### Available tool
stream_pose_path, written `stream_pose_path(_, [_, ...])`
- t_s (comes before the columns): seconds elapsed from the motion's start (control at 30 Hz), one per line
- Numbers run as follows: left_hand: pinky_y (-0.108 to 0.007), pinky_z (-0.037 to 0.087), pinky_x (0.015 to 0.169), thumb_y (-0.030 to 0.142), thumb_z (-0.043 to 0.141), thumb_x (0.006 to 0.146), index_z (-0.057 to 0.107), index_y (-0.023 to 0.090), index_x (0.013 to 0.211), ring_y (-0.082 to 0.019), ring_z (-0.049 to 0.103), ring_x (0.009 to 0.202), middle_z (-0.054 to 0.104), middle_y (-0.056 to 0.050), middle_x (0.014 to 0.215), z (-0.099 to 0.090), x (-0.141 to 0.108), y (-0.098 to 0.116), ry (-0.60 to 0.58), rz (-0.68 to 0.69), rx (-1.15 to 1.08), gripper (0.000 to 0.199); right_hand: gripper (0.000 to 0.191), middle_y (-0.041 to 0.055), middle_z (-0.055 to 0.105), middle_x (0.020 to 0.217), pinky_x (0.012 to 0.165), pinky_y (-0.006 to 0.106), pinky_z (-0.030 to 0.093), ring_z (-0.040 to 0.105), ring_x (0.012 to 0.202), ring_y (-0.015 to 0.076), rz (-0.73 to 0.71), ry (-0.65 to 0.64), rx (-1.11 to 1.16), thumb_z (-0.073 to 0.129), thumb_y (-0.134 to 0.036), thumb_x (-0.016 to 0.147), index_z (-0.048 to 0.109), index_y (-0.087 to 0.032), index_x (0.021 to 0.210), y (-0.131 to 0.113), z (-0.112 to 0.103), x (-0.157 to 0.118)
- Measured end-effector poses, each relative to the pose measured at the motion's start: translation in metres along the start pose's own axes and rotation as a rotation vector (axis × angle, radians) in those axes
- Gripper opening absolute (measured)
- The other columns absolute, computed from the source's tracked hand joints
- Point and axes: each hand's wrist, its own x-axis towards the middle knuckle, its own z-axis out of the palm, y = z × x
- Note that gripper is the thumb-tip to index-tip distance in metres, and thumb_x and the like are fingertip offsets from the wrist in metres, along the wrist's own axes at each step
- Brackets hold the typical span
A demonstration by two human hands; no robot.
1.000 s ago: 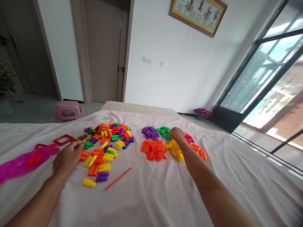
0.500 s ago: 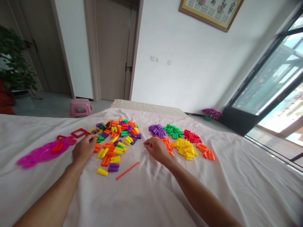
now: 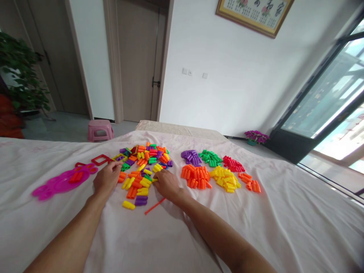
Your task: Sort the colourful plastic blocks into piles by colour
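Note:
A mixed pile of small ribbed plastic building pieces (image 3: 133, 182), in orange, yellow, purple and green, lies on the cloth between my hands. My left hand (image 3: 107, 177) rests at the pile's left edge with its fingers curled in; whether anything is in them is hidden. On the pile's right side, my right hand (image 3: 168, 185) has its fingers pinched at a yellow piece (image 3: 155, 180). An orange stick (image 3: 155, 206) lies just below that hand, partly covered by it. Sorted heaps lie to the right: orange (image 3: 195, 176), yellow (image 3: 226, 179), purple (image 3: 191, 157), green (image 3: 210, 157) and red (image 3: 233, 163).
A magenta plastic plate (image 3: 57, 187) with orange-red pieces on it lies at the left, beside a red square frame (image 3: 100, 159). Some loose orange pieces (image 3: 253, 185) sit at the far right. A wrinkled pale cloth (image 3: 284, 220) covers the table. A pink stool (image 3: 100, 131) stands beyond.
My right hand has moved left from beside the orange heap to the mixed pile, uncovering that heap. My left hand stays at the pile's left edge. The view has shifted slightly.

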Motion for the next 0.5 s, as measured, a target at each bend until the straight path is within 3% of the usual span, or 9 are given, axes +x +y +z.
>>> stream_pose_path(0.13, [-0.035,0.047,0.073,0.052,0.041,0.091,0.070,0.032,0.118,-0.030,0.066,0.097,0.073,-0.007,0.115,-0.001,0.000,0.001,0.002,-0.006,0.006,0.045,0.026,0.0081,0.071,0.112,0.079,0.030,0.046,0.065,0.104,0.0232,0.024,-0.013,0.026,0.056,-0.026,0.090,0.070,-0.023,0.111,0.016,-0.013,-0.021])
stream_pose_path(0.23, [-0.036,0.048,0.074,0.053,0.041,0.091,0.071,0.031,0.118,-0.031,0.066,0.096,0.073,-0.008,0.113,-0.001,0.000,0.002,-0.008,-0.017,0.014,0.046,0.028,0.0087,0.071,0.111,0.082,0.030,0.046,0.065,0.104,0.0222,0.030,0.055,0.090,0.049,-0.027,0.096,0.068,-0.022,0.115,0.036,-0.023,-0.040])
stream_pose_path(0.5, [-0.033,0.046,0.072,0.057,0.040,0.091,0.068,0.030,0.124,-0.028,0.065,0.095,0.072,-0.009,0.117,0.000,0.004,-0.003,-0.039,0.003,0.059,0.051,0.021,0.0052,0.071,0.101,0.082,0.031,0.049,0.064,0.091,0.0188,0.148,0.500,0.458,0.051,-0.032,0.094,0.065,-0.019,0.104,0.114,-0.041,-0.070])
